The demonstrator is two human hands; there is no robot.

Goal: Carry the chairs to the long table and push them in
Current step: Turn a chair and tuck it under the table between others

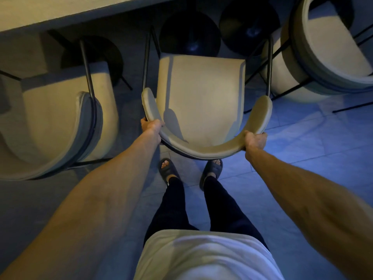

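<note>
White shirt [201,257] is filling the near edge of view. Dark trousers [224,207] and grey slippers [167,169] are standing just behind the middle chair [199,93], with one slipper partly hiding under its curved backrest [201,153]. Both bare arms are reaching forward to that backrest. Left hand [151,126] is gripping its left bend, fingers curling round the outer side and mostly hidden. Right hand [255,139] is gripping its right bend, fingers pressing together and wrapping the rim. Middle chair is facing the long table [60,11], seat front lying near the table edge; whether it is under the edge, cannot tell. Left of the middle chair a second chair [60,110] is sitting close. Right of it a third chair [323,47] is standing just beside. Beyond the middle chair, dark round bases [189,35] are showing beneath the table.
</note>
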